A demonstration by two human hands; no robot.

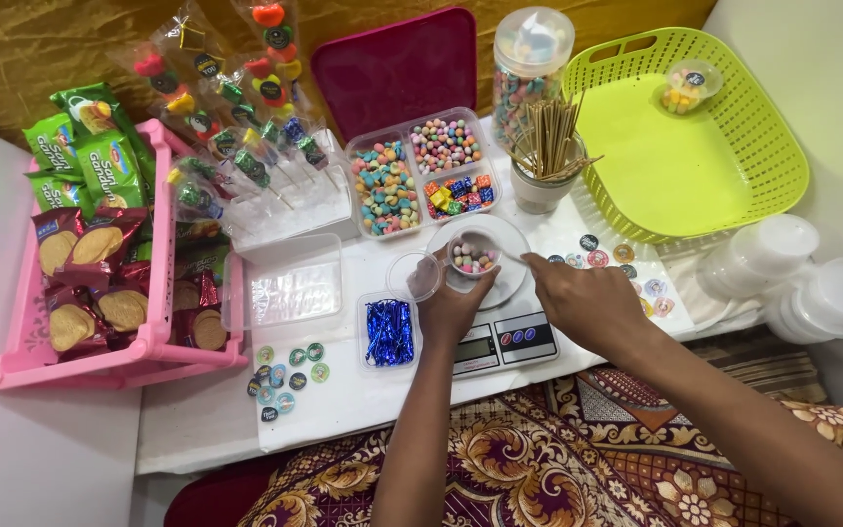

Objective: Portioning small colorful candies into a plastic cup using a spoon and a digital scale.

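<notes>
Over a small digital kitchen scale (500, 337), the fingers of the left hand (451, 307) close narrowly around a round clear plastic cup (473, 256) partly filled with pastel candies, steadying it on the white weighing plate (519, 239), while the same hand seems also to pinch a clear lid (414, 276) at its left edge. Beside it, the right hand (587, 304) rests half curled on the plate's rim, holding nothing as far as can be seen. Supplies ring the scale within reach: a three-part clear tray of coloured candies (421, 181) directly behind, a cup of wooden sticks (546, 161) and a tall candy jar (529, 63) beyond it, blue metallic twist ties (389, 332) to the left, round stickers (285, 376) on the white tabletop (197, 429), stacked clear containers (812, 283) on the right. A lime-green basket (695, 166) holding one filled, lidded cup (687, 88) stands apart, and a pink crate of biscuit packets (90, 273) sits far left.
</notes>
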